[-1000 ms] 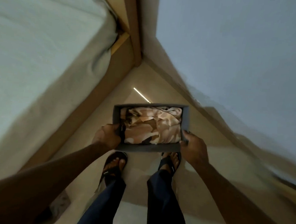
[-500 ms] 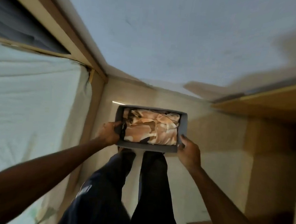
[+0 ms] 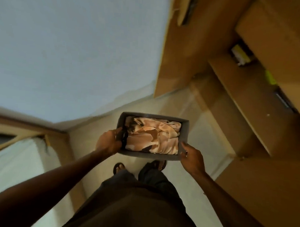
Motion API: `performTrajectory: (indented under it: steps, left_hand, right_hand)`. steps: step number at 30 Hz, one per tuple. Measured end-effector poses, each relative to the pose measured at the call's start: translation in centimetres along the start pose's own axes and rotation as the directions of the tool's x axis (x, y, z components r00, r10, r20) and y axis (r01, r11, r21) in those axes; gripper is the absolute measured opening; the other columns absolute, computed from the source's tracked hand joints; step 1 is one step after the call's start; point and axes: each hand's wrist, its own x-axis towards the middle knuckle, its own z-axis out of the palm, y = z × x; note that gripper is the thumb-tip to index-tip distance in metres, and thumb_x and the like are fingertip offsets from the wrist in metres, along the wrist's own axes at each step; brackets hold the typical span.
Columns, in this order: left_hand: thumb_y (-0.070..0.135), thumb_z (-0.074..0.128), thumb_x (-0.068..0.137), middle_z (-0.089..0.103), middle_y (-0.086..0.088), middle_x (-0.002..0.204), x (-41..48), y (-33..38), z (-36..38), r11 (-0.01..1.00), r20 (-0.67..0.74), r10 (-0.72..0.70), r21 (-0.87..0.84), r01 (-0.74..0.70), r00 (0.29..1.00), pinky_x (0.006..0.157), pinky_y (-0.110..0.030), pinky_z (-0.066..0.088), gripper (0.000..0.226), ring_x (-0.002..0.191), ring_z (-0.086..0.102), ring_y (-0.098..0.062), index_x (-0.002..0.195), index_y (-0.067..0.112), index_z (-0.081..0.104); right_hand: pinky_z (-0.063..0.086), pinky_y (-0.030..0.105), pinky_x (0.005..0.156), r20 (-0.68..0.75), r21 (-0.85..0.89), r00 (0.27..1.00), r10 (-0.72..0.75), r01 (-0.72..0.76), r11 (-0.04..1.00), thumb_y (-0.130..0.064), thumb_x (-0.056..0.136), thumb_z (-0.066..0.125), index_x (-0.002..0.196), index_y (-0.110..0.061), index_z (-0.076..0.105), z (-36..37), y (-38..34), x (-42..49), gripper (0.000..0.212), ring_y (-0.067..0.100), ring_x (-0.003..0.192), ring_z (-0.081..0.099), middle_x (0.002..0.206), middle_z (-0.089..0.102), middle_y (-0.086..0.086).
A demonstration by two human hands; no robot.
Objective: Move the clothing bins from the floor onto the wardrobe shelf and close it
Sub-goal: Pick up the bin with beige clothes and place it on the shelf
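- Now view has swung: wardrobe shelf (image 3: 238, 94) appears on the right, bed drops to lower left.
- Grey bin (image 3: 151, 155) of folded clothes stays above the feet, left hand (image 3: 108, 142) and right hand (image 3: 193, 159) fingers clamped on its short ends.
- Likely shelving comes next.

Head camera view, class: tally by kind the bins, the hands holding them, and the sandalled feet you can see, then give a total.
Grey rectangular fabric bin filled with peach patterned clothing: 1
Hands, left hand and right hand, gripping its short ends: 2
Sandalled feet, and: 2
Total: 5
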Motion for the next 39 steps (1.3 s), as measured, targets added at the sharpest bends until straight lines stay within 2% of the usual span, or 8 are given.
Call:
performTrajectory:
  steps: [7,16,21,23,27,30,34,39]
  left_hand:
    - [0.044,0.038,0.099,0.071,-0.008,0.111,4.6,13.5,0.9,0.974,-0.097,0.225,0.06,-0.22,0.969,0.077,-0.034,0.052,0.037,0.096,0.066,-0.03,0.127,0.036,0.059]
    - [0.021,0.052,0.093,0.065,0.003,0.084,7.3,32.7,-0.2,0.803,-0.168,0.581,-0.04,-0.594,0.797,0.052,-0.025,0.041,0.044,0.065,0.054,-0.013,0.126,0.05,0.048]
    - [0.005,0.053,0.086,0.069,-0.001,0.077,9.4,43.3,-0.1,0.649,-0.145,0.73,-0.161,-0.744,0.668,0.045,-0.021,0.043,0.055,0.06,0.061,-0.017,0.136,0.029,0.053]
    - [0.011,0.054,0.084,0.069,-0.004,0.078,10.3,46.9,0.3,0.631,-0.129,0.75,-0.155,-0.76,0.649,0.049,-0.028,0.048,0.057,0.061,0.062,-0.022,0.138,0.03,0.051]
    - [0.034,0.049,0.075,0.073,-0.006,0.076,13.4,54.3,1.6,0.498,-0.113,0.849,-0.149,-0.854,0.515,0.052,-0.044,0.055,0.063,0.06,0.064,-0.026,0.138,0.038,0.047]
    - [0.028,0.051,0.073,0.075,-0.008,0.081,13.4,58.5,2.2,0.438,-0.114,0.884,-0.135,-0.889,0.453,0.053,-0.041,0.055,0.061,0.059,0.064,-0.023,0.134,0.03,0.057]
    - [0.013,0.062,0.078,0.075,-0.006,0.105,13.5,64.2,4.0,0.371,-0.074,0.919,-0.164,-0.914,0.387,0.072,-0.037,0.057,0.05,0.086,0.069,-0.025,0.126,0.026,0.064]
    - [0.027,0.053,0.074,0.076,-0.005,0.091,13.1,71.0,6.8,0.304,0.047,0.953,-0.139,-0.943,0.3,0.07,-0.037,0.055,0.037,0.083,0.068,-0.024,0.104,0.022,0.073]
  right_hand:
    - [0.046,0.03,0.098,-0.259,0.222,0.952,0.163,-0.106,0.969,-0.01,0.094,0.051,0.137,-0.012,0.05,-7.4,5.5,1.5,0.043,0.026,0.123,0.056,0.137,0.056,0.006]
    - [0.047,0.034,0.093,-0.638,0.376,0.695,0.332,-0.095,0.922,-0.006,0.092,0.052,0.129,-0.013,0.059,-20.2,10.4,2.3,0.039,0.032,0.112,0.06,0.127,0.064,0.012]
    - [0.045,0.026,0.066,-0.742,0.443,0.542,0.393,-0.043,0.895,-0.007,0.092,0.05,0.129,-0.017,0.059,-27.3,13.2,2.5,0.04,0.012,0.068,0.06,0.103,0.073,0.016]
    - [0.042,0.024,0.065,-0.768,0.451,0.486,0.417,-0.052,0.891,-0.006,0.092,0.05,0.129,-0.014,0.059,-30.1,14.0,2.6,0.039,0.004,0.062,0.052,0.102,0.073,0.018]
    - [0.054,0.034,0.08,-0.813,0.466,0.337,0.474,-0.111,0.878,-0.006,0.09,0.051,0.126,-0.015,0.062,-35.1,15.8,3.0,0.039,0.027,0.093,0.067,0.113,0.071,0.012]
    - [0.054,0.037,0.084,-0.793,0.49,0.318,0.52,-0.177,0.854,-0.009,0.089,0.053,0.124,-0.018,0.064,-37.5,17.7,3.4,0.037,0.027,0.095,0.067,0.112,0.071,0.012]
    - [0.051,0.03,0.079,-0.772,0.505,0.284,0.569,-0.269,0.82,-0.008,0.088,0.053,0.12,-0.017,0.067,-41.1,20.1,3.6,0.036,0.029,0.096,0.067,0.114,0.071,0.014]
    - [0.043,0.027,0.074,-0.705,0.588,0.219,0.675,-0.352,0.728,-0.008,0.089,0.052,0.118,-0.016,0.068,-45.1,23.7,3.1,0.034,0.035,0.099,0.064,0.116,0.069,0.015]
